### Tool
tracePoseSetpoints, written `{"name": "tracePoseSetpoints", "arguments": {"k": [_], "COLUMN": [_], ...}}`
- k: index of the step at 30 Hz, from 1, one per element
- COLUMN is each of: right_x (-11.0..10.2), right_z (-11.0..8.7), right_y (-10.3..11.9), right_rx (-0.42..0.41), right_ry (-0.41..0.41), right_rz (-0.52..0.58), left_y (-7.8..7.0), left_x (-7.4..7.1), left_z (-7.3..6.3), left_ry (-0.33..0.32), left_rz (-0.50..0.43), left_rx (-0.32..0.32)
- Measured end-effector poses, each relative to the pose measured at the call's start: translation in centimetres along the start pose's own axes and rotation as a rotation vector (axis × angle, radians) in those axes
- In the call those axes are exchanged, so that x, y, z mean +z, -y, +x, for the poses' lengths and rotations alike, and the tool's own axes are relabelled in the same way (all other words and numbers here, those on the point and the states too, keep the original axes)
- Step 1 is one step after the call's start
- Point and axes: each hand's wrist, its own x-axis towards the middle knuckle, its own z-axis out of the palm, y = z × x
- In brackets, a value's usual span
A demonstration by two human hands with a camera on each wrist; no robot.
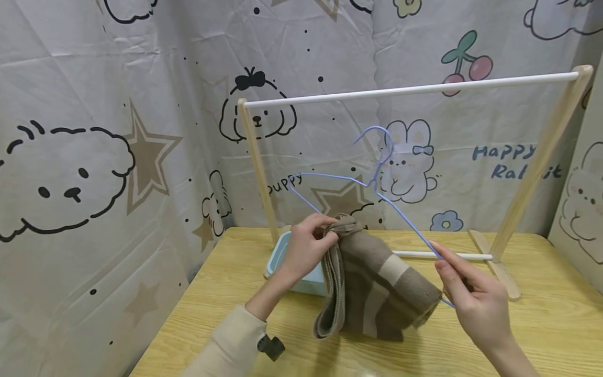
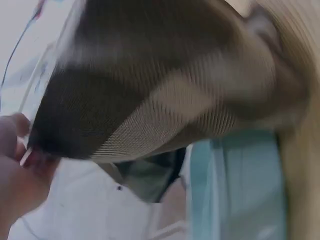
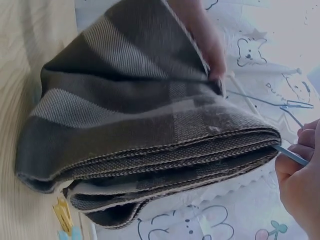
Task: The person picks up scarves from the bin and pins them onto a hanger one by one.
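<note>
A folded brown checked scarf point(image 1: 372, 283) hangs over the lower bar of a blue wire hanger point(image 1: 400, 214), its layered edges showing in the right wrist view. My left hand point(image 1: 308, 243) pinches the scarf's upper left edge between thumb and fingers. With thumb and fingers, my right hand point(image 1: 480, 298) grips the hanger's right side, close beside the scarf. The hanger's hook points up and curves to the left, below the white rail. In the left wrist view the scarf point(image 2: 150, 85) is blurred and fills much of the picture, with part of the left hand point(image 2: 25, 175) at its edge.
Behind the hands stands a wooden rack with a white top rail point(image 1: 410, 90) and a lower white bar point(image 1: 443, 255). A light blue box point(image 1: 306, 285) sits on the wooden table point(image 1: 212, 303), partly hidden by the scarf. A printed curtain point(image 1: 155, 78) hangs behind.
</note>
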Motion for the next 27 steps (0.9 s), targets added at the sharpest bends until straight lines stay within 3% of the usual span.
{"name": "tracePoseSetpoints", "arguments": {"k": [2, 4, 6, 7, 10, 15, 17, 19, 21, 22, 25, 27], "right_x": [-0.5, -0.9, -1.1, -1.2, -1.2, -1.1, -1.0, -1.0, -1.0, -1.1, -1.3, -1.6], "right_z": [0.2, 0.5, 0.7, 0.7, 0.6, 0.3, 0.3, 0.4, 0.5, 0.5, 0.5, 0.6], "right_y": [-0.1, -0.2, -0.3, -0.3, -0.3, -0.3, -0.3, -0.2, 0.0, 0.0, 0.1, 0.2], "right_rx": [0.000, -0.008, -0.020, -0.023, -0.018, -0.010, -0.015, -0.020, -0.031, -0.035, -0.048, -0.054], "right_ry": [0.006, 0.014, 0.027, 0.033, 0.049, 0.062, 0.067, 0.072, 0.078, 0.081, 0.084, 0.090], "right_rz": [0.080, 0.159, 0.203, 0.203, 0.166, 0.128, 0.109, 0.062, -0.014, -0.042, -0.055, -0.007], "left_y": [0.5, 1.2, 1.5, 1.6, 1.2, 0.0, -0.3, -0.5, -0.6, -0.6, -0.4, -0.2], "left_x": [-0.5, -0.8, -1.0, -1.1, -0.9, -0.3, -0.1, -0.1, -0.3, -0.4, -0.9, -0.9], "left_z": [0.2, 0.2, 0.2, 0.1, -0.3, -0.6, -0.4, -0.2, 0.2, 0.4, 0.9, 1.1], "left_ry": [0.019, 0.025, 0.027, 0.032, 0.081, 0.137, 0.129, 0.113, 0.081, 0.059, -0.059, -0.158], "left_rz": [-0.256, -0.422, -0.482, -0.463, -0.260, 0.247, 0.356, 0.368, 0.261, 0.153, -0.286, -0.500], "left_rx": [-0.152, -0.272, -0.332, -0.332, -0.258, -0.027, 0.029, 0.030, -0.040, -0.109, -0.357, -0.478]}}
